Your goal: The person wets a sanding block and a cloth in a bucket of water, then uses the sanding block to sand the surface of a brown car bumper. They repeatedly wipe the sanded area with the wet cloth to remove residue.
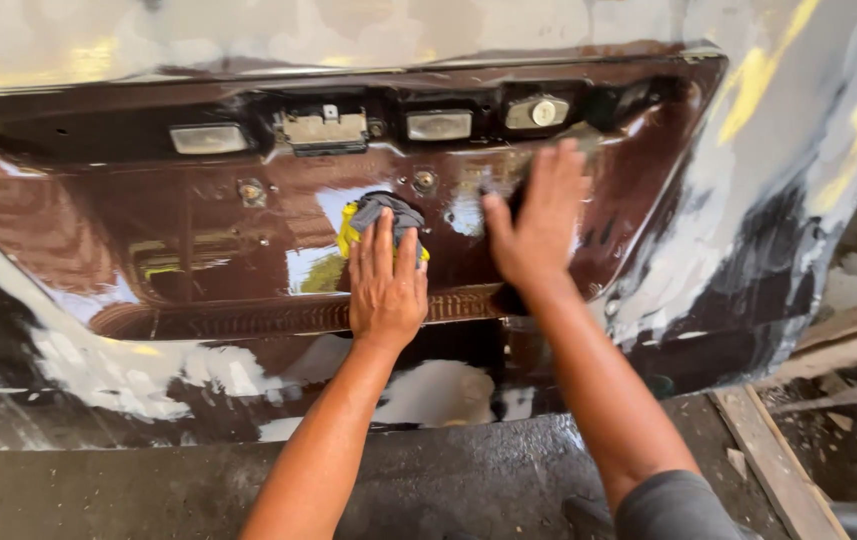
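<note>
A dark brown car body panel (128, 240) fills the view, glossy and wet, with patches of grey-white filler on its lower part. My left hand (385, 285) presses a grey and yellow pad (385, 208) against the panel's recessed middle. My right hand (536, 225) lies flat on the panel with its fingers spread, just right of the pad, holding nothing. Above both hands a row of small lamps (438, 124) and a metal latch (325, 128) sits in the recess.
The panel's right side (798, 150) is sanded grey with yellow spots. Below the panel lies a wet dark concrete floor (148, 490). Wooden planks (773, 460) and rubble are at the lower right.
</note>
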